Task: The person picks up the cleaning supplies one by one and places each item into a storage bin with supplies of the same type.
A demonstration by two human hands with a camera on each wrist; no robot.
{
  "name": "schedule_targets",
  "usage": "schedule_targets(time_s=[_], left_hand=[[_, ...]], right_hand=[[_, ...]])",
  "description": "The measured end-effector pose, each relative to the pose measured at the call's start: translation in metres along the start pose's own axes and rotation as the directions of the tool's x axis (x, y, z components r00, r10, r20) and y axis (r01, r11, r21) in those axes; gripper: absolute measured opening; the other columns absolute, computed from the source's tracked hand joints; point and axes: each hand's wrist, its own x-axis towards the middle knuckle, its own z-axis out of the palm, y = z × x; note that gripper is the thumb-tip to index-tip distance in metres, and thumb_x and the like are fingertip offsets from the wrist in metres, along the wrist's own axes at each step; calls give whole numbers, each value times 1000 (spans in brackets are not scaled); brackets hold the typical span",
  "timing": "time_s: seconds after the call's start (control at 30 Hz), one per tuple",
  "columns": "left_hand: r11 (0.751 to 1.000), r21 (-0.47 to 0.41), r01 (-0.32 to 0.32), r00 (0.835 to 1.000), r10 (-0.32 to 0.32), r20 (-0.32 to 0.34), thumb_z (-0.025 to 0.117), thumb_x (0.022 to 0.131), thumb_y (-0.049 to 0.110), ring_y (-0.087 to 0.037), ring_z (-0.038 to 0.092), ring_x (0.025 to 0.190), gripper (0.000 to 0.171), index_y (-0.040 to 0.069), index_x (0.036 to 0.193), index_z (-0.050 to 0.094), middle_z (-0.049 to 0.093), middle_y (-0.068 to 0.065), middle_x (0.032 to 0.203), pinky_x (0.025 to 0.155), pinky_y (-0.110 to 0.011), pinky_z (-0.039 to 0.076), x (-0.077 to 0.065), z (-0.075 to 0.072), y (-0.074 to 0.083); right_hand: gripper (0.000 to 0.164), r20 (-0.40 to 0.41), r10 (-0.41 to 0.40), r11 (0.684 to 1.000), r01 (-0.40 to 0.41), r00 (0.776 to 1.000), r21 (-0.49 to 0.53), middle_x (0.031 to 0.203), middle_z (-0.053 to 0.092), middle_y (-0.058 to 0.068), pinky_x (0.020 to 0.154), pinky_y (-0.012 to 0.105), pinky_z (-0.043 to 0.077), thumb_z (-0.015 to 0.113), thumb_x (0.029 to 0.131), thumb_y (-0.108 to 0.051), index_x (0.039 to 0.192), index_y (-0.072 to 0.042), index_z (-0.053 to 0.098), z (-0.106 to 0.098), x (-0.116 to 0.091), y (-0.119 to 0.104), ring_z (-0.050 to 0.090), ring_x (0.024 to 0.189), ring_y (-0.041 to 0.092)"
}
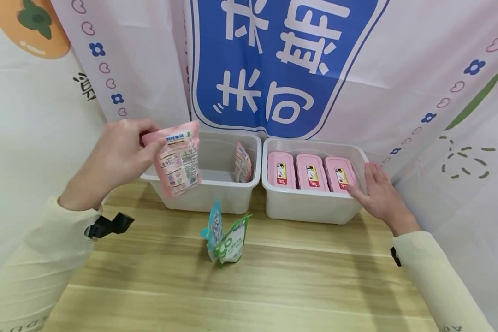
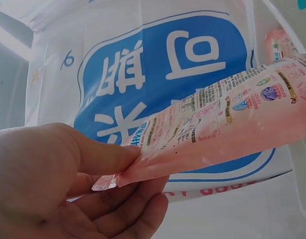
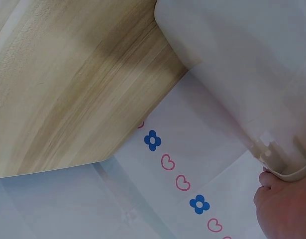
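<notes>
My left hand (image 1: 122,157) pinches the top edge of a pink printed pouch (image 1: 177,161) between thumb and fingers. The pouch hangs tilted above the front rim of the left white bin (image 1: 209,198), and in the left wrist view its printed back (image 2: 232,114) faces the camera. Another pink pouch (image 1: 242,163) stands inside that bin at its right wall. My right hand (image 1: 379,196) rests at the right front corner of the right white bin (image 1: 311,207), thumb across the rim and fingers along the outer side. Three pink-lidded boxes (image 1: 312,173) sit in a row inside this bin.
In front of the bins, a blue pouch (image 1: 214,230) and a green-and-white pouch (image 1: 234,242) stand close together on the wooden table (image 1: 182,286). Behind the bins hangs a white cloth with a large blue panel (image 1: 274,60). More patterned cloth (image 1: 452,138) encloses the right side.
</notes>
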Motion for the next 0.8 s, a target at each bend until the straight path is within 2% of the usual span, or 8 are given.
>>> schedule_targets(time_s=[0.27, 0.53, 0.8], left_hand=[[996, -38, 79, 997, -80, -20, 63, 102, 15, -31, 56, 80, 26, -5, 117, 73, 67, -22, 94, 54, -27, 35, 17, 0, -8], [984, -75, 162, 986, -164, -15, 61, 105, 17, -34, 59, 91, 33, -5, 127, 71, 71, -27, 111, 57, -25, 41, 35, 8, -20], [972, -82, 219, 975, -222, -28, 57, 106, 19, -33, 60, 91, 35, -3, 130, 71, 71, -26, 112, 55, -26, 44, 48, 16, -31]], right_hand=[[102, -3, -4, 1000, 4, 1000, -3, 175, -12, 28, 131, 68, 2, 45, 107, -59, 165, 4, -10, 2, 0, 2, -6, 163, 50], [101, -22, -21, 1000, 21, 1000, -7, 173, -8, 33, 130, 69, 4, 45, 107, -56, 165, 7, -8, 2, 1, 0, -3, 162, 53], [103, -19, -17, 1000, 17, 1000, -9, 174, -9, 31, 131, 68, 3, 44, 107, -60, 165, 6, -9, 0, 2, 2, -4, 162, 52]])
